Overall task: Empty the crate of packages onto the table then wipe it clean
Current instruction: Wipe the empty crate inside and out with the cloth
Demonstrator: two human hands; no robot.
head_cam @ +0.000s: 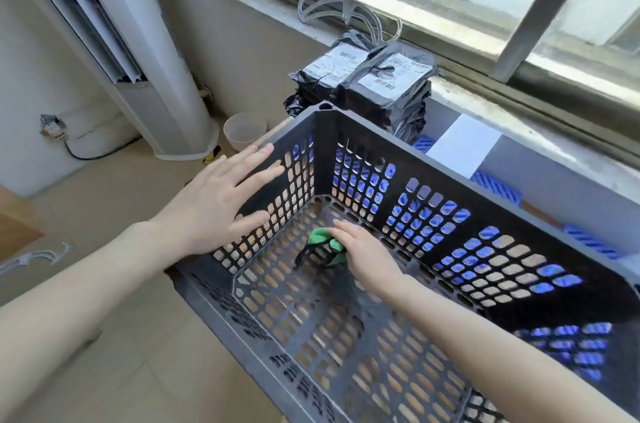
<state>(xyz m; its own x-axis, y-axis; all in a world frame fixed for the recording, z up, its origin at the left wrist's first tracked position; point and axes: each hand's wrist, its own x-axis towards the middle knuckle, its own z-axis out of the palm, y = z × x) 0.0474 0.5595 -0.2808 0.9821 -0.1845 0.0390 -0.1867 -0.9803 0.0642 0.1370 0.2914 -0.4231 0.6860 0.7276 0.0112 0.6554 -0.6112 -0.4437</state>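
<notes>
Fingers nearly straight, the right hand (367, 254) presses a bunched green cloth (318, 236) flat against the perforated floor of the crate (502, 185), bearing down on it rather than clutching it; whether the thumb tucks under the fabric cannot be told. Up the near-left wall, the left hand (214, 204) is spread wide with nothing in it, its fingers against the wall at the rim. No packages are left inside, so the wiping looks to be the step in hand. To do it well, that spread hand should brace the wall while the cloth travels in overlapping passes into the far corner, with firm pressure so the slots do not snag it. Beyond that corner the packages (391, 83) sit stacked below the window sill (485, 93).
</notes>
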